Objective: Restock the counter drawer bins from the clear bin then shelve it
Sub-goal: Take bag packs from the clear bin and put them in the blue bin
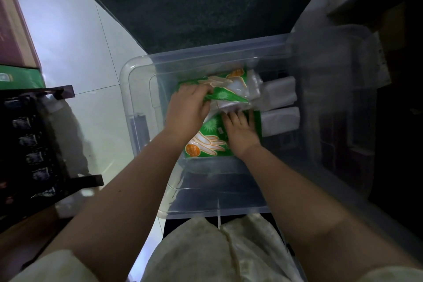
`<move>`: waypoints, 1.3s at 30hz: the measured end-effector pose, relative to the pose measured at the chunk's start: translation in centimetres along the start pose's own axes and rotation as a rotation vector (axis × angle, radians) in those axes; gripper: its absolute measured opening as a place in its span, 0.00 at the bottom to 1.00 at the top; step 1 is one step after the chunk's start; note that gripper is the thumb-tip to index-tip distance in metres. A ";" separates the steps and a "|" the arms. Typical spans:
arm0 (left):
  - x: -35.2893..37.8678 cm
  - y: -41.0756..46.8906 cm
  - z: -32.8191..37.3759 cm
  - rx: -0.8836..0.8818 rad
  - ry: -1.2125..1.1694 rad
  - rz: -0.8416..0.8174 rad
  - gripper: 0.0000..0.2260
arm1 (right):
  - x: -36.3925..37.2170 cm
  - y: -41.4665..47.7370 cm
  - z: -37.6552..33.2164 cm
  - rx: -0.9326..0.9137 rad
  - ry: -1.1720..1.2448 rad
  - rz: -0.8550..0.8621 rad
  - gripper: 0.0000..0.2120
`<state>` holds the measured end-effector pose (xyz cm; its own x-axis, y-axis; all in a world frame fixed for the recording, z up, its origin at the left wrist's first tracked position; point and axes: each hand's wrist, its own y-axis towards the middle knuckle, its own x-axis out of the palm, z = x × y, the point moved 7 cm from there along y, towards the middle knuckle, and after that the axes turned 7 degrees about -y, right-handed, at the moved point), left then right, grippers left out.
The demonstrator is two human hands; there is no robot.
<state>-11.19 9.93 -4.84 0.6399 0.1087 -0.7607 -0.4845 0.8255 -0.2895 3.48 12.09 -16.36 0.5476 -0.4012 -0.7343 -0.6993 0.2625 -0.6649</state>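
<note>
**Both hands in the clear bin, on the green glove packs**

Location: the clear bin [137,71] sits on the floor directly below the camera. 2 green glove packs lie at its centre, one at 12 o'clock [231,86] and one at 6 o'clock [207,142] of the hands. 2 white bundles [278,95] lie at 3 o'clock, touching the packs.

Grip: the left hand [187,110] is closed on the left end of the upper pack, fingers curled over its edge. The right hand [240,131] lies flat on the lower pack, fingers spread, pressing rather than holding.

Handling, as judged: the packs are thin plastic film, light, soft and floppy, with a slick surface. They will likely sag if lifted by one corner and may slide off one another. Best taken by a short edge, or pinched across the middle with support below. Not fragile.

Surroundings: a dark rack [34,144] stands at 9 o'clock on the tiled floor [75,36]; a dark mat [194,2] lies at 12 o'clock. The bin walls limit sideways reach. No drawer bins can be identified here.
</note>
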 end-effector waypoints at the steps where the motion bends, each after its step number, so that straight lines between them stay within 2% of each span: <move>1: 0.0 0.0 -0.2 -0.006 -0.008 0.001 0.11 | 0.1 -0.3 -0.1 0.001 -0.019 0.029 0.33; 5: -0.1 -0.3 -0.3 -0.020 -0.024 0.006 0.11 | 0.0 -1.0 -0.7 -0.054 0.011 0.047 0.29; 10: -0.9 -1.0 0.8 0.007 -0.003 -0.022 0.12 | -2.2 -1.9 -1.4 -0.075 0.123 0.056 0.16; 13: -2.1 -1.9 2.2 0.064 0.018 -0.043 0.12 | -3.9 -4.5 -2.3 -0.128 0.111 0.066 0.16; 17: -4.6 -3.5 5.2 0.175 0.032 -0.055 0.11 | -7.6 -9.7 -2.1 -0.144 0.105 0.171 0.15; 21: -7.5 -5.2 8.1 0.292 0.114 -0.074 0.12 | -12.2 -15.4 -1.3 -0.041 0.124 0.310 0.14; 24: -10.6 -6.5 10.5 0.387 0.121 -0.061 0.13 | -16.3 -20.3 -1.6 0.066 0.123 0.527 0.15; 27: -13.7 -7.4 13.7 0.487 0.095 -0.050 0.13 | -19.0 -24.6 -2.6 0.178 0.127 0.674 0.15; 34: -16.9 -10.9 23.2 0.789 0.008 -0.067 0.12 | -21.8 -33.8 -3.2 0.486 0.138 0.922 0.16; 39: -17.2 -15.1 32.1 1.015 -0.015 -0.099 0.13 | -21.8 -42.2 -3.1 0.672 0.090 1.089 0.13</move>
<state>4.25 13.35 31.31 0.6605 0.0154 -0.7507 0.3013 0.9104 0.2837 19.63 7.05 28.16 -0.2086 0.2481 -0.9460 -0.3820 0.8698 0.3123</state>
